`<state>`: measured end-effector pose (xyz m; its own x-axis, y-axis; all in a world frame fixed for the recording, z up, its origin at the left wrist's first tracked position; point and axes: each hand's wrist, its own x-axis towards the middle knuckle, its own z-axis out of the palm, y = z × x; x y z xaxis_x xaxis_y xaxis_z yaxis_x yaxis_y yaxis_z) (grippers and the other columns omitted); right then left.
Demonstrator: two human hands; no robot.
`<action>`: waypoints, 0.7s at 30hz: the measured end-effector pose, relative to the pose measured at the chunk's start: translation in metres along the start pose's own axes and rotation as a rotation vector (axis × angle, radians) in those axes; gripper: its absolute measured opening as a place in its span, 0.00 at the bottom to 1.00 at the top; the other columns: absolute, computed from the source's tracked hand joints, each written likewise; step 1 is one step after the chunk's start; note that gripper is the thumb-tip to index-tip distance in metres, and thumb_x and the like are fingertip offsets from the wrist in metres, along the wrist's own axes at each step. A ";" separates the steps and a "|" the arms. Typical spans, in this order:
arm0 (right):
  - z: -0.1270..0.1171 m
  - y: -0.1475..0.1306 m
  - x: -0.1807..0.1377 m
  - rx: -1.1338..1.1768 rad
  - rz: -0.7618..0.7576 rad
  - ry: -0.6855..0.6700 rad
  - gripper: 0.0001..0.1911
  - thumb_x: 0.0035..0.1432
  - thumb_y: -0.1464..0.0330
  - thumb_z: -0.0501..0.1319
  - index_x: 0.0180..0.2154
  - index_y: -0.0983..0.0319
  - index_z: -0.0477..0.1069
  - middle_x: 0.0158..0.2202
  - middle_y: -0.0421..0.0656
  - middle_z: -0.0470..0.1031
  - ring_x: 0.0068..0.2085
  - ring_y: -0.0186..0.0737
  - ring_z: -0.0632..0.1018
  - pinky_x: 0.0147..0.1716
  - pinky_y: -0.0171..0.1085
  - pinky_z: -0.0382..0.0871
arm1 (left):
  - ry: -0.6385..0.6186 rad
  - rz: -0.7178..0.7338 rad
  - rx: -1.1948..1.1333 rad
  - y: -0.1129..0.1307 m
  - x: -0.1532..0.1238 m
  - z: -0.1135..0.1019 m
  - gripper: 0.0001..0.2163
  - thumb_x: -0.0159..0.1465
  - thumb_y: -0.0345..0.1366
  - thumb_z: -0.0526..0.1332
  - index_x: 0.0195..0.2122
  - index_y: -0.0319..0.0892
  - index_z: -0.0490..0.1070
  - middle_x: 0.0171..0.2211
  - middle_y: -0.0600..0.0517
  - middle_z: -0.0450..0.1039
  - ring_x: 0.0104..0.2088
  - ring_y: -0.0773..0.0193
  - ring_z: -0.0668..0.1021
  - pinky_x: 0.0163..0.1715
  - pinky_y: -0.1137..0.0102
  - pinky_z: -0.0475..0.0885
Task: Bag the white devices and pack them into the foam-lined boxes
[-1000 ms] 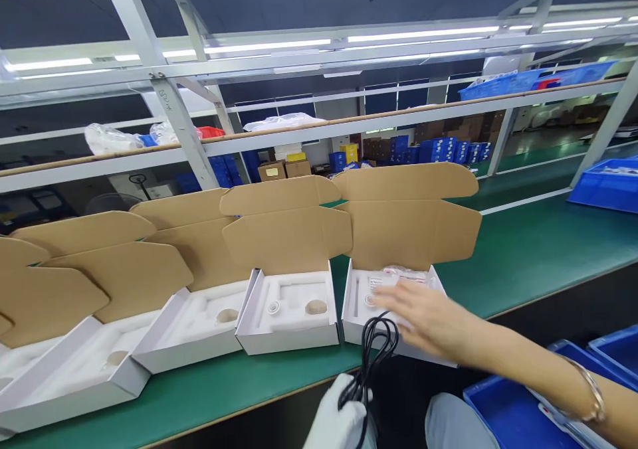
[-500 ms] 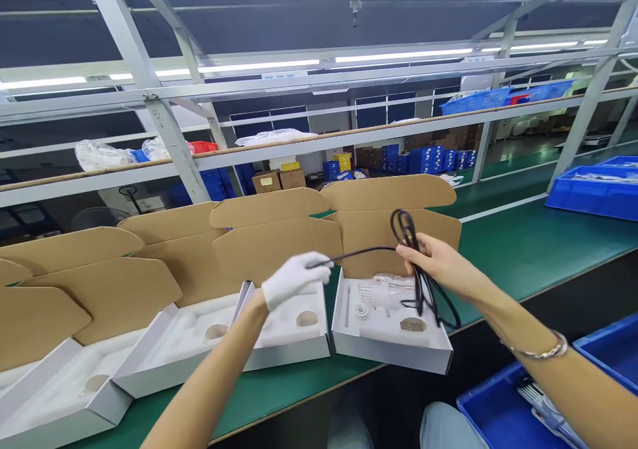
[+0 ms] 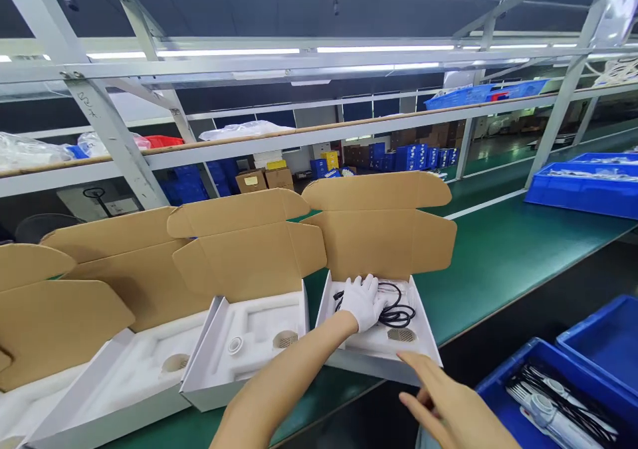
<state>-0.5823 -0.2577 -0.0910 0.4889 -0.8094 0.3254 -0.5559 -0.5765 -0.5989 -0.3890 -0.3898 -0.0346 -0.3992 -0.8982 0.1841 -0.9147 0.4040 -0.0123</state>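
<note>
My left hand [image 3: 363, 301], in a white glove, lies with fingers spread on a coiled black cable [image 3: 399, 315]. The cable sits inside the rightmost white box [image 3: 381, 364], whose cardboard lid [image 3: 371, 236] stands raised behind it. Part of the coil is hidden under the glove. My bare right hand [image 3: 441, 396] is just in front of that box's near right corner, thumb and fingers apart, holding nothing. A tan mesh disc [image 3: 401, 335] shows in the foam in front of the cable.
More lidded boxes [image 3: 249, 362] with white foam inserts line the green bench [image 3: 498, 263] to the left. Blue bins [image 3: 503, 376] at lower right hold white fork-like parts [image 3: 541, 409] and black cables. Metal shelf rails [image 3: 309, 145] cross behind; blue trays [image 3: 581, 190] stand far right.
The black cable has come down from the air into the rightmost box. My left hand moved right onto it. My right hand let go of the cable and drew back toward me.
</note>
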 end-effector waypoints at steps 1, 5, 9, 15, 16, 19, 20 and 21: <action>0.013 0.011 0.002 -0.235 -0.117 0.128 0.29 0.71 0.55 0.52 0.70 0.52 0.54 0.51 0.55 0.80 0.40 0.57 0.84 0.32 0.51 0.83 | 0.014 0.009 0.029 -0.002 0.009 -0.001 0.31 0.76 0.47 0.44 0.72 0.31 0.56 0.73 0.36 0.58 0.69 0.34 0.64 0.69 0.38 0.56; 0.039 0.059 0.059 -0.826 -0.106 0.314 0.22 0.69 0.71 0.50 0.61 0.54 0.64 0.44 0.54 0.80 0.39 0.55 0.81 0.30 0.46 0.81 | 0.098 0.068 0.136 -0.003 0.044 -0.031 0.28 0.75 0.44 0.48 0.69 0.29 0.61 0.72 0.34 0.58 0.70 0.36 0.60 0.71 0.41 0.52; 0.001 0.107 0.167 -0.871 -0.023 0.273 0.18 0.69 0.77 0.47 0.49 0.62 0.72 0.43 0.57 0.78 0.41 0.55 0.81 0.31 0.42 0.77 | 0.225 0.246 0.170 -0.008 0.010 -0.071 0.25 0.75 0.47 0.50 0.68 0.38 0.61 0.71 0.44 0.60 0.70 0.48 0.60 0.72 0.54 0.54; -0.035 0.170 0.359 -0.727 -0.115 0.285 0.16 0.70 0.72 0.46 0.45 0.65 0.73 0.41 0.59 0.78 0.40 0.57 0.81 0.39 0.50 0.76 | 0.419 0.193 0.325 -0.068 -0.172 -0.070 0.20 0.74 0.50 0.52 0.55 0.43 0.72 0.59 0.49 0.76 0.60 0.51 0.73 0.67 0.60 0.63; -0.032 0.177 0.386 -0.684 -0.147 0.290 0.18 0.69 0.72 0.45 0.43 0.66 0.73 0.39 0.61 0.78 0.38 0.57 0.81 0.38 0.52 0.75 | 0.449 0.132 0.389 -0.087 -0.206 -0.063 0.19 0.74 0.49 0.53 0.56 0.44 0.72 0.58 0.49 0.78 0.58 0.53 0.75 0.65 0.63 0.66; -0.020 0.192 0.440 -0.526 -0.269 0.312 0.26 0.71 0.64 0.40 0.42 0.65 0.75 0.35 0.67 0.77 0.34 0.60 0.82 0.37 0.57 0.73 | 0.467 -0.282 0.506 -0.157 -0.303 -0.051 0.20 0.73 0.41 0.54 0.64 0.45 0.68 0.62 0.46 0.75 0.64 0.49 0.73 0.64 0.58 0.68; -0.017 0.193 0.449 -0.471 -0.303 0.342 0.30 0.71 0.60 0.38 0.45 0.67 0.75 0.35 0.72 0.76 0.33 0.63 0.82 0.36 0.61 0.71 | 0.428 -0.455 0.507 -0.182 -0.334 -0.053 0.21 0.73 0.43 0.55 0.65 0.45 0.67 0.62 0.44 0.75 0.64 0.47 0.73 0.65 0.54 0.68; -0.015 0.193 0.452 -0.418 -0.332 0.384 0.35 0.71 0.54 0.37 0.54 0.70 0.71 0.40 0.79 0.74 0.33 0.68 0.82 0.36 0.67 0.67 | 0.420 -0.637 0.469 -0.206 -0.362 -0.057 0.22 0.73 0.45 0.53 0.65 0.43 0.67 0.63 0.42 0.74 0.64 0.45 0.73 0.65 0.50 0.68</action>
<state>-0.4787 -0.7368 -0.0491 0.4475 -0.5189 0.7284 -0.6691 -0.7346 -0.1123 -0.0524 -0.1377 -0.0432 0.1651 -0.7532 0.6368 -0.9235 -0.3446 -0.1682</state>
